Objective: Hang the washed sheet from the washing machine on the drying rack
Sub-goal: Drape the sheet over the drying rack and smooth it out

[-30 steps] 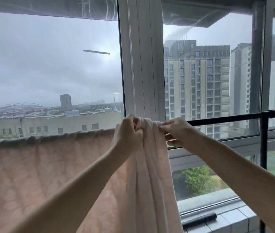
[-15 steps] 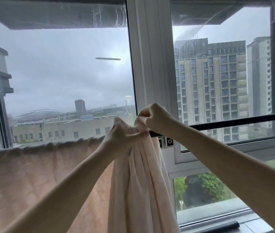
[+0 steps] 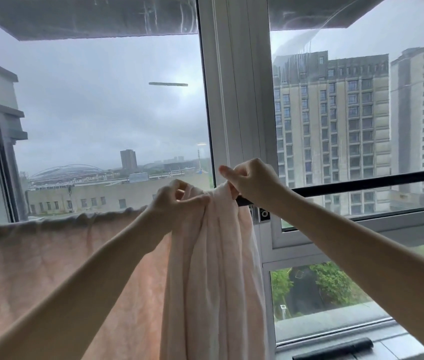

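Facing a large window, draping a pink sheet over the black rack bar, flat leftward, bunched at centre, pinching the bunch's top in the left hand grip, clamping the sheet's edge in the right hand grip at the bar.

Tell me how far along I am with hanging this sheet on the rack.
Roughly halfway. Done: the left stretch of the sheet hangs spread over the rack bar. In hand: the left hand and right hand grip the bunched part at the bar. Left: spreading that bunch rightward along the bare bar.
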{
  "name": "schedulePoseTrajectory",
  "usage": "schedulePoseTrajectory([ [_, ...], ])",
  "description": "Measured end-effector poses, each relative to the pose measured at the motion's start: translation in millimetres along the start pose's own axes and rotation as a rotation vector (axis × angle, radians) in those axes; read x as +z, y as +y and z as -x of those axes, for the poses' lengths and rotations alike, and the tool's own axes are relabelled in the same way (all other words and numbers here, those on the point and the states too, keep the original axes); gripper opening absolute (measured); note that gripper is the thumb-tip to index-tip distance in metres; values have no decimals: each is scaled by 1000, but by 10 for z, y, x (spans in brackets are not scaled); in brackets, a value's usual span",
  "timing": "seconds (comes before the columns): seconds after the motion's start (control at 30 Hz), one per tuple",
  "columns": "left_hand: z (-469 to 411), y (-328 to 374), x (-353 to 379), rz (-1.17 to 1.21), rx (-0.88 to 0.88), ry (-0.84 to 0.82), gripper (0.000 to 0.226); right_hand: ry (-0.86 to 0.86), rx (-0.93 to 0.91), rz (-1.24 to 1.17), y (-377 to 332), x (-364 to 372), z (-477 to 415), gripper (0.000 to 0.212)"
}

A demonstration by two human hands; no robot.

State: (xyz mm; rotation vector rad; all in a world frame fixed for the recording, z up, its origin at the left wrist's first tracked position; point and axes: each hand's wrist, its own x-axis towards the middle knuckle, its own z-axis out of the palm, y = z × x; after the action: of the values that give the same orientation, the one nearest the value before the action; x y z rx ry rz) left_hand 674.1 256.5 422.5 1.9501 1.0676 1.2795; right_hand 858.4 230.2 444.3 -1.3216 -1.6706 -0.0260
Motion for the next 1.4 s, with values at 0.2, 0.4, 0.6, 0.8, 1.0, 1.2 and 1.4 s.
schedulePoseTrajectory([
  [0.2, -71, -120, -97, 13, 23, 144, 14, 0, -7, 273, 0, 11, 99, 24],
  [0.4, -96, -156, -139, 5, 55, 234, 11, 74, 141, 453, 234, -302, 234, 22],
  [0.6, -105, -119, -135, 20, 52, 295, 16, 160, -43, 413, 78, -195, 279, 8],
  [0.8, -121, -118, -137, 71, 61, 319, 15, -178, 55, 15, -333, 113, 236, 24],
  [1.0, -96, -114, -137, 12, 158, 292, 13, -202, 324, -186, -500, 224, 126, 37],
  [1.2, -131, -84, -169, -213, 302, 287, 11, -210, 468, -377, -504, 168, 69, 19],
  [1.4, -193, 61, -48, 2, 313, 233, 20, -248, 513, -438, -422, 18, 85, 23],
])
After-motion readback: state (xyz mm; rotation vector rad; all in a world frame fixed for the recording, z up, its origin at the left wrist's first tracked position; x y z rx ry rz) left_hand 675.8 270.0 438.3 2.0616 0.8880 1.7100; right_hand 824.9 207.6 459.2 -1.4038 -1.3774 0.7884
